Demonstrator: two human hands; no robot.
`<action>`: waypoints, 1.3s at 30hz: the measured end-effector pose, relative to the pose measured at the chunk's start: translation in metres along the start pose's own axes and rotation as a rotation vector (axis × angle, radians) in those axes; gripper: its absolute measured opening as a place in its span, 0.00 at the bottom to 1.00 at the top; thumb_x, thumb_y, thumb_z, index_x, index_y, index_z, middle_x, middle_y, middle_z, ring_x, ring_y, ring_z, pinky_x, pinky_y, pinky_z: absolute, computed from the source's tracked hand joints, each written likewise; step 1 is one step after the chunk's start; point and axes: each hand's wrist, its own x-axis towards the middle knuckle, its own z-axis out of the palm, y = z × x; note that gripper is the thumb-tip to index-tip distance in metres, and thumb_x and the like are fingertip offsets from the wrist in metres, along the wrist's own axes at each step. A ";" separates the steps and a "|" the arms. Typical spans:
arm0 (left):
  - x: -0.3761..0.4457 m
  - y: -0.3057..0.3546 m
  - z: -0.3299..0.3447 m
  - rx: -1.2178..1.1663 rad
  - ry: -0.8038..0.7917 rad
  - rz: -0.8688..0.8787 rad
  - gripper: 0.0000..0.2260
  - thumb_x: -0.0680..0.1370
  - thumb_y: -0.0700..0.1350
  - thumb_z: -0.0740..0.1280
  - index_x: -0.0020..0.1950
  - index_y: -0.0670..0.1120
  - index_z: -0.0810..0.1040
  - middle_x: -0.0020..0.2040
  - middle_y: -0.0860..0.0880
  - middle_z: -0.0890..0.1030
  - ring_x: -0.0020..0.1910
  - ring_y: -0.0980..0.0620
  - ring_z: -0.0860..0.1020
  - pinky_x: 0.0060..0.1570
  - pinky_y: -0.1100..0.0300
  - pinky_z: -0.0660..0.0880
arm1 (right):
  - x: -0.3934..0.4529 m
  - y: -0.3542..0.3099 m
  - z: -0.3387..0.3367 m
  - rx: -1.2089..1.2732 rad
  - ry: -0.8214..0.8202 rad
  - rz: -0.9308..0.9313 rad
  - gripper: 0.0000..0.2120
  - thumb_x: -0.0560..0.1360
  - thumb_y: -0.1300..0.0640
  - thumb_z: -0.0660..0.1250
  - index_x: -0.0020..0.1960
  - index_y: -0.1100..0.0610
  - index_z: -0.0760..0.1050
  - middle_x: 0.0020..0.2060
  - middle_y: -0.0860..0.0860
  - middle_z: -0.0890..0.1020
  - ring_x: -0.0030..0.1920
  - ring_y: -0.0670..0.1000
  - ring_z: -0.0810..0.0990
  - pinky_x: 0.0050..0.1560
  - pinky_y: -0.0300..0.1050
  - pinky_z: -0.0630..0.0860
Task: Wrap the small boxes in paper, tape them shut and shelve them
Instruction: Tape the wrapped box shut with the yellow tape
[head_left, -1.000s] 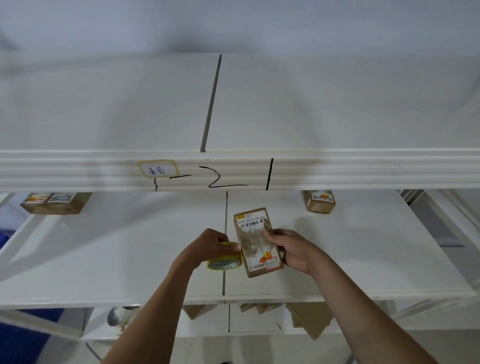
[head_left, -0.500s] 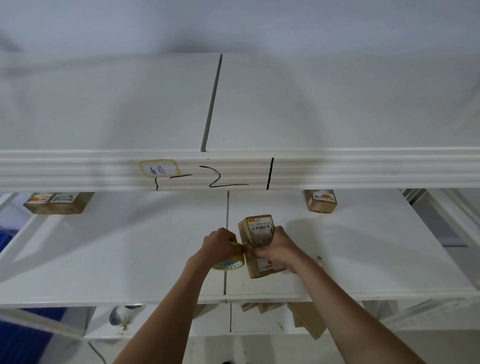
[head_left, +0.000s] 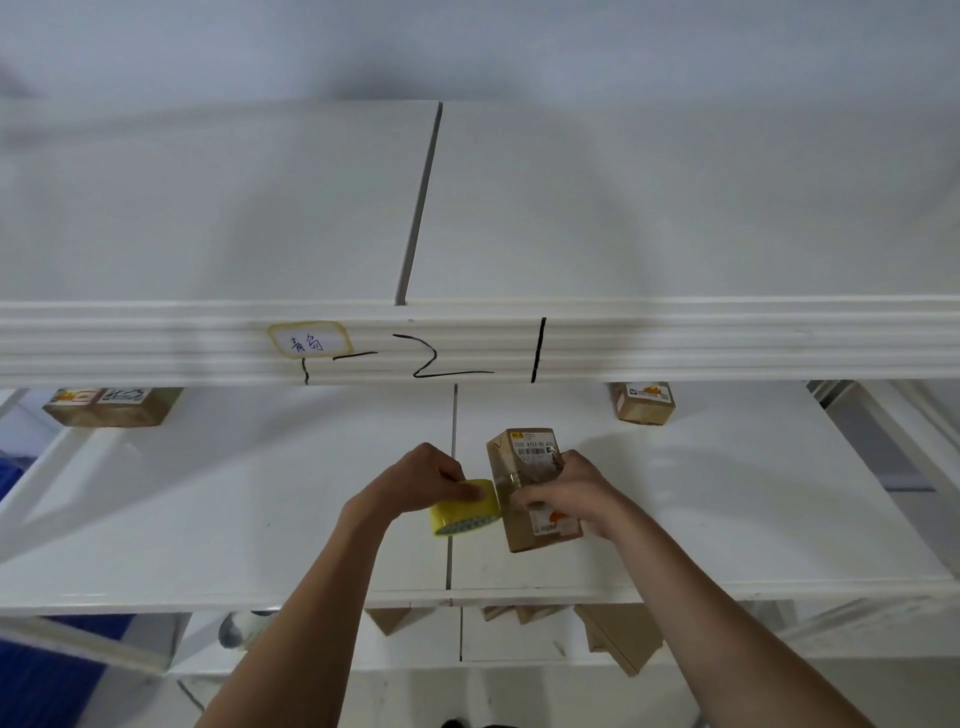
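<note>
A small brown paper-wrapped box (head_left: 524, 457) with a barcode label stands over the middle white shelf (head_left: 208, 509). My right hand (head_left: 571, 493) grips its lower half, fingers curled across the front. My left hand (head_left: 415, 483) holds a yellow tape roll (head_left: 465, 506) pressed against the box's left side, with clear tape running from the roll onto the box.
Two wrapped boxes (head_left: 111, 405) lie at the back left of this shelf and one (head_left: 643, 402) at the back right. The upper shelf's front rail (head_left: 675, 343) carries a label and pen marks. Brown boxes (head_left: 618, 639) sit on the shelf below.
The box has turned more upright and my right hand has slid down over its front. My left hand has swung the tape roll out to the box's left side.
</note>
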 end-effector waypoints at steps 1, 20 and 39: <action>0.001 0.001 -0.002 0.024 0.000 -0.008 0.12 0.73 0.55 0.76 0.35 0.51 0.82 0.34 0.53 0.79 0.36 0.56 0.76 0.38 0.63 0.71 | 0.001 0.000 0.001 -0.001 -0.001 -0.002 0.31 0.57 0.50 0.85 0.57 0.51 0.76 0.50 0.48 0.85 0.49 0.48 0.85 0.48 0.49 0.84; 0.016 -0.001 0.005 0.163 0.052 -0.101 0.19 0.72 0.65 0.72 0.33 0.51 0.77 0.35 0.53 0.79 0.35 0.56 0.78 0.36 0.66 0.73 | -0.001 0.002 -0.005 0.315 -0.162 -0.001 0.24 0.69 0.57 0.79 0.61 0.52 0.75 0.52 0.54 0.86 0.52 0.53 0.85 0.46 0.47 0.82; 0.020 0.022 0.014 0.173 0.048 0.019 0.16 0.75 0.56 0.73 0.35 0.45 0.81 0.30 0.51 0.74 0.29 0.56 0.71 0.28 0.69 0.65 | -0.003 0.000 0.007 0.143 -0.177 -0.061 0.27 0.68 0.43 0.79 0.63 0.51 0.78 0.55 0.49 0.84 0.56 0.49 0.82 0.56 0.46 0.80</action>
